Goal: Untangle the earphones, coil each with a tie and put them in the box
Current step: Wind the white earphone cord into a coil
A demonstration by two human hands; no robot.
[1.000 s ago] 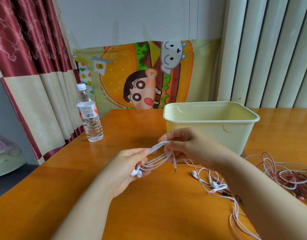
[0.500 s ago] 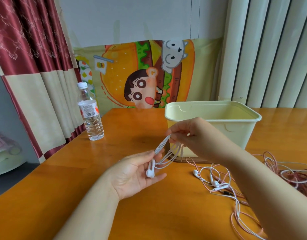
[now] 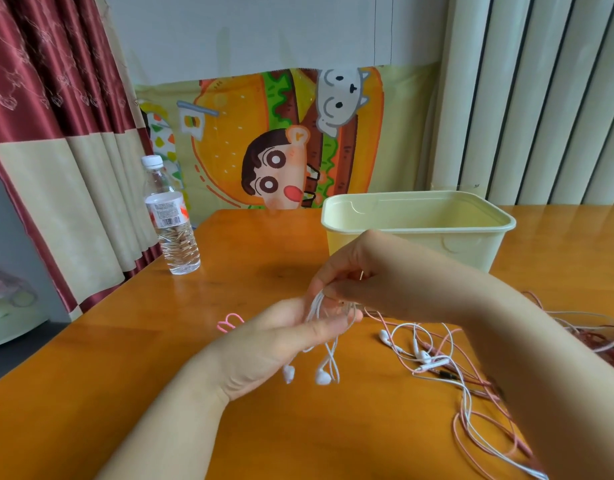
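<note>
Coiling step, apparently. Right hand [image 3: 378, 282] pinches the looped white earphone cable [image 3: 329, 356]; left hand [image 3: 274, 344] lies against it, grip unclear. Next move likely needs the small pink tie [image 3: 230, 322].

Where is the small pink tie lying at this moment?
In the head view, the small pink tie lies on the wooden table, left of centre, just beyond the left hand.

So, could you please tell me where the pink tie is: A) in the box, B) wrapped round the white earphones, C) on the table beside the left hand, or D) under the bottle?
C: the pink tie lies on the table just beyond the left hand, not round the white earphones.
</note>
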